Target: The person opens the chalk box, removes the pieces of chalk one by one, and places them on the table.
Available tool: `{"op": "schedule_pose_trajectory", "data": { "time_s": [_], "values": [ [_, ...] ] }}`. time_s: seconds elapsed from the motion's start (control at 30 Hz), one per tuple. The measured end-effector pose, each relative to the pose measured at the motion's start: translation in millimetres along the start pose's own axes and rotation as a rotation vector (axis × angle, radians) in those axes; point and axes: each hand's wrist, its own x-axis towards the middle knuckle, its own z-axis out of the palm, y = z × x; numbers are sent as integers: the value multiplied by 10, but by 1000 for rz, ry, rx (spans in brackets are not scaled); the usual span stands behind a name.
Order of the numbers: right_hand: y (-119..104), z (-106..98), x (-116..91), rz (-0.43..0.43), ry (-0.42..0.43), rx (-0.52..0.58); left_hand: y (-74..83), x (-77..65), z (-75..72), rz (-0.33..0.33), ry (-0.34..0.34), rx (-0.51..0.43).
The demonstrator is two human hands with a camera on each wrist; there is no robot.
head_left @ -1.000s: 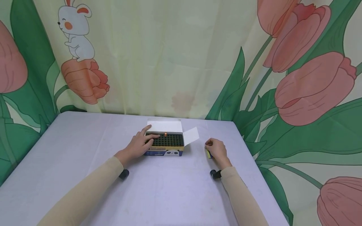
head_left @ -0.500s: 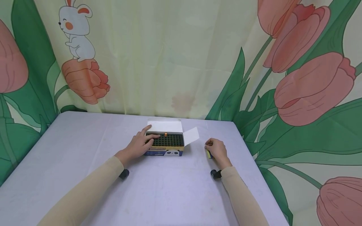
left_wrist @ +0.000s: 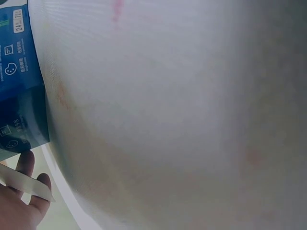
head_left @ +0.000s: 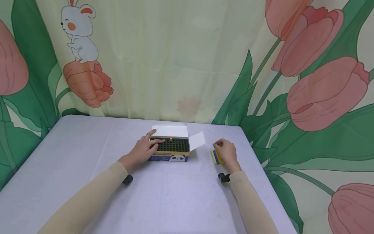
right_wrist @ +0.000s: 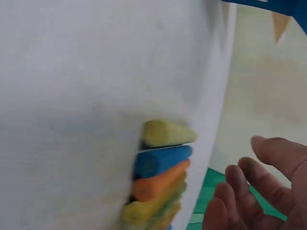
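A panda-printed box stands on the table with its lid raised, and a dark holder full of round holes fills it. One orange chalk stands upright in the back row. My left hand rests on the box's left end, index finger stretched over the holder; in the left wrist view a white flap passes between its fingers. To the right lies a row of chalk sticks, yellow, blue and orange. Close over their far end is my right hand; the right wrist view shows its bent fingers apart, nothing between them.
A white side flap sticks out from the box toward the right hand. The white-clothed table ends at a flower-printed curtain behind. A small black wrist camera hangs under the right wrist.
My right hand has lifted a little and shifted right, uncovering more of the chalk row. The left hand and the box stay as they were.
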Motion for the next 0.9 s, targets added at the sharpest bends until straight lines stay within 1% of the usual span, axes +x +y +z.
{"op": "schedule_pose_trajectory", "data": {
  "time_s": [0.1,0.3,0.5,0.57,0.67,0.77,0.9],
  "values": [
    [-96,-52,0,-28,64,66,5,-7,-27,-2,-4,5],
    [-380,-137,21,-142,164,155,10,-34,-51,-12,-7,11],
    [-804,-226,23,-247,239,243,10,-29,-39,-3,-8,-1],
    [-955,-235,19,-288,242,277,14,-27,-43,-8,-3,0],
    [-1128,-197,-4,-328,216,312,33,-35,-53,-10,-6,10],
    [-1244,-116,-42,-351,188,329,56,-39,-59,1,-12,16],
    [-1351,32,-108,-394,154,305,75,-46,-68,-4,-21,10]
  ]
}}
